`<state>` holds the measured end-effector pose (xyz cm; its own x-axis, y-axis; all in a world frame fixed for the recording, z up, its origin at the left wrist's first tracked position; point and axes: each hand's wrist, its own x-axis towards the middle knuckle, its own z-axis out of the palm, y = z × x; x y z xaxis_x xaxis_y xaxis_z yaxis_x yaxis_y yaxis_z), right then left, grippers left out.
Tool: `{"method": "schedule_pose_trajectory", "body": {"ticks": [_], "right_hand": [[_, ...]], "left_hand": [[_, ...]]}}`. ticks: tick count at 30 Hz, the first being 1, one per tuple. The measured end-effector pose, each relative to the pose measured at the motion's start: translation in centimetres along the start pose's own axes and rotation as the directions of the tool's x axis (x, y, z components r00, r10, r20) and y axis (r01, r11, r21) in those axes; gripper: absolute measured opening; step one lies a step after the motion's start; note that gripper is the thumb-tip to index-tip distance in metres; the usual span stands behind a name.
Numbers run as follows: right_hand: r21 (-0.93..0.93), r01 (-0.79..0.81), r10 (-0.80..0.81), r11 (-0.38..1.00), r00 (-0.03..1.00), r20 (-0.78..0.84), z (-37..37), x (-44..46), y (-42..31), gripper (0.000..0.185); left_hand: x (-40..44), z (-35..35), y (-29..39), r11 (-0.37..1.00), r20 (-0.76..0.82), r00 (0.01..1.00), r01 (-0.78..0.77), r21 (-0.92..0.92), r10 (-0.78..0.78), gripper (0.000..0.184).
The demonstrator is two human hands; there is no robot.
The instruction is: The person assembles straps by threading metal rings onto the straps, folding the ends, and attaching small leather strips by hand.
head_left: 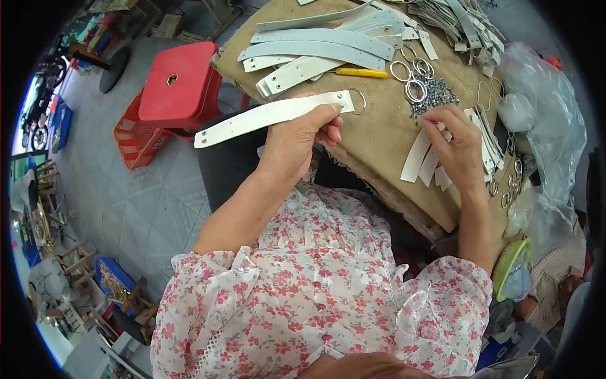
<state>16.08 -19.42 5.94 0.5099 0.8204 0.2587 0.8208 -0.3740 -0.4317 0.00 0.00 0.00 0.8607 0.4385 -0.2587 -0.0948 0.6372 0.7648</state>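
My left hand [306, 129] grips a white strap [265, 117] near its right end. A metal ring [358, 101] is looped through that end, and snaps show at both ends of the strap. My right hand [456, 142] is closed, its thumb and fingertips pinched together beside a heap of small metal studs [439, 96]; what they hold, if anything, is too small to make out. Short white strips [416, 158] lie under and beside this hand. Loose metal rings [416, 91] rest next to the studs.
On the cloth-covered table [372, 136] lie more straps [322, 47] and a yellow-handled tool [361, 72]. Bundled strips [464, 28] are at the back right, a plastic bag [543, 120] at the right. A red stool [180, 82] and an orange crate [134, 136] stand left.
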Motion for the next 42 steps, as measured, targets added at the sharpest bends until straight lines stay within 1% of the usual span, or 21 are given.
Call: {"method": "schedule_pose_trajectory", "body": {"ticks": [2, 3, 5, 6, 8, 9, 11, 12, 14, 18, 22, 24, 25, 27, 28, 30, 31, 32, 34, 39, 42], "right_hand": [[0.008, 0.025, -0.025, 1.000, 0.999, -0.032, 0.8, -0.4, 0.0, 0.010], [0.050, 0.018, -0.015, 0.999, 0.998, -0.062, 2.0, 0.0, 0.2, 0.010], [-0.043, 0.074, -0.076, 0.996, 0.995, -0.058, 2.4, 0.1, 0.1, 0.011], [-0.047, 0.074, -0.077, 0.996, 0.995, -0.060, 2.6, 0.3, 0.2, 0.011], [-0.232, 0.196, -0.217, 0.953, 0.973, -0.072, 2.8, 0.7, 0.3, 0.012], [-0.232, 0.201, -0.222, 0.952, 0.972, -0.072, 2.8, 0.8, 0.2, 0.012], [-0.392, 0.269, -0.298, 0.880, 0.954, -0.016, 2.8, 0.9, 0.1, 0.013], [-0.383, 0.278, -0.306, 0.881, 0.952, -0.013, 2.8, 1.0, 0.1, 0.013], [-0.467, 0.294, -0.309, 0.834, 0.950, 0.046, 2.7, 1.1, 0.0, 0.014], [-0.488, 0.343, -0.301, 0.803, 0.939, 0.165, 2.5, 1.4, -0.1, 0.011], [-0.482, 0.322, -0.282, 0.815, 0.947, 0.156, 2.7, 2.0, 0.3, 0.010], [-0.353, 0.291, -0.263, 0.889, 0.956, 0.128, 2.5, 2.3, 0.4, 0.011], [-0.350, 0.294, -0.264, 0.889, 0.955, 0.134, 2.5, 2.4, 0.2, 0.011], [-0.078, 0.231, -0.230, 0.970, 0.973, 0.026, 2.6, 2.7, -0.6, 0.011], [-0.075, 0.235, -0.233, 0.969, 0.972, 0.032, 2.7, 2.8, -1.3, 0.011], [0.160, 0.170, -0.165, 0.972, 0.985, -0.044, 3.2, 3.0, -3.3, 0.010], [0.214, 0.179, -0.169, 0.960, 0.984, -0.064, 3.6, 3.3, -4.0, 0.010], [0.214, 0.181, -0.171, 0.960, 0.983, -0.064, 4.1, 3.5, -4.7, 0.010], [0.307, 0.223, -0.206, 0.925, 0.975, -0.086, 5.1, 3.9, -5.5, 0.014], [0.297, 0.259, -0.243, 0.919, 0.966, -0.091, 6.7, 4.0, -5.5, 0.016], [0.293, 0.262, -0.224, 0.920, 0.962, -0.154, 7.2, 3.8, -5.4, 0.018]], "left_hand": [[-0.1, -0.1, 0.1, 1.000, 0.004, 1.000, -0.003, 0.007, 0.003, 0.008], [0.2, -0.4, 1.1, 0.998, -0.003, 1.000, -0.002, 0.058, 0.002, 0.008], [0.2, -0.5, 1.1, 0.997, 0.003, 1.000, -0.018, 0.072, 0.017, 0.008], [0.3, -0.5, 1.0, 0.997, 0.007, 1.000, -0.020, 0.071, 0.019, 0.008], [0.4, -0.5, 1.0, 0.998, 0.016, 1.000, -0.022, 0.059, 0.021, 0.008], [0.4, -0.5, 1.0, 0.998, 0.014, 1.000, -0.027, 0.058, 0.026, 0.008], [0.2, -0.5, 0.9, 0.998, 0.011, 1.000, -0.020, 0.057, 0.019, 0.008], [0.2, -0.6, 0.9, 0.998, -0.001, 1.000, -0.023, 0.057, 0.023, 0.008], [0.2, -0.7, 0.9, 0.998, 0.011, 1.000, -0.007, 0.057, 0.006, 0.008], [0.1, -0.7, 0.9, 0.998, 0.013, 1.000, -0.011, 0.058, 0.010, 0.008], [-0.2, -0.6, 0.9, 0.998, 0.006, 1.000, -0.013, 0.061, 0.012, 0.008], [-0.3, -0.6, 0.8, 0.998, 0.007, 1.000, -0.021, 0.055, 0.021, 0.009], [-0.3, -0.5, 0.8, 0.998, 0.002, 1.000, -0.019, 0.052, 0.019, 0.009], [-0.3, -0.5, 0.7, 0.998, 0.008, 1.000, -0.028, 0.064, 0.027, 0.009], [-0.3, -0.4, 0.7, 0.998, 0.001, 1.000, -0.028, 0.061, 0.028, 0.009], [-0.3, -0.2, 0.9, 0.995, -0.005, 0.999, -0.033, 0.090, 0.034, 0.010], [-0.3, -0.2, 1.0, 0.995, -0.007, 0.999, -0.035, 0.090, 0.035, 0.010], [-0.3, -0.1, 1.1, 0.995, -0.012, 0.999, -0.030, 0.094, 0.031, 0.010], [-0.3, 0.0, 1.0, 0.995, -0.017, 1.000, -0.025, 0.097, 0.026, 0.010], [-0.3, 0.2, 0.9, 0.995, -0.042, 0.999, -0.025, 0.093, 0.029, 0.009], [-0.4, 0.2, 1.1, 0.990, -0.031, 0.999, -0.015, 0.137, 0.019, 0.008]]}}
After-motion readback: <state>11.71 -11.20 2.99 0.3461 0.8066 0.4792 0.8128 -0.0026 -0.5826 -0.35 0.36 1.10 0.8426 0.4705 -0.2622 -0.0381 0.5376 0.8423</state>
